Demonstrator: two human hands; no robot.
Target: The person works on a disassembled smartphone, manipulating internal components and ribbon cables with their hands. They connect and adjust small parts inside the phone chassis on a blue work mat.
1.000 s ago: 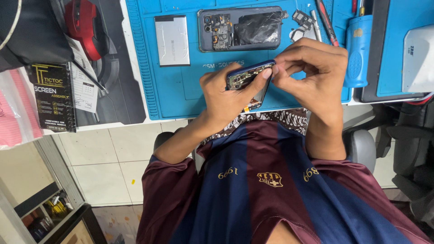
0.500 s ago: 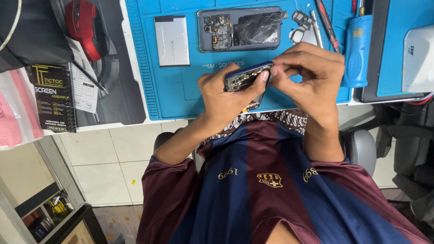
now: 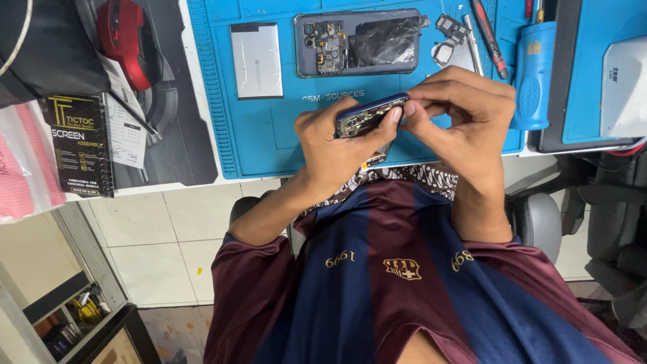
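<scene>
My left hand point(image 3: 333, 145) grips a dark blue phone part point(image 3: 369, 113), edge-on, above the near edge of a blue work mat point(image 3: 269, 135). My right hand point(image 3: 461, 111) pinches the part's right end with thumb and fingertips. Both hands hover just over my lap and striped shirt. Farther back on the mat lies an opened phone body point(image 3: 357, 42) with its circuit boards exposed, and beside it on the left a flat silver battery point(image 3: 256, 61).
Small loose parts point(image 3: 448, 30), tweezers point(image 3: 472, 44), a red-handled screwdriver point(image 3: 488, 37) and a blue-handled tool point(image 3: 532, 74) lie at the mat's right. A black boxed package point(image 3: 77, 145) and a red object point(image 3: 125, 40) sit left. A chair armrest point(image 3: 539, 222) is right of me.
My right fingertips have shifted slightly at the end of the phone part. The left hand still holds it in nearly the same spot.
</scene>
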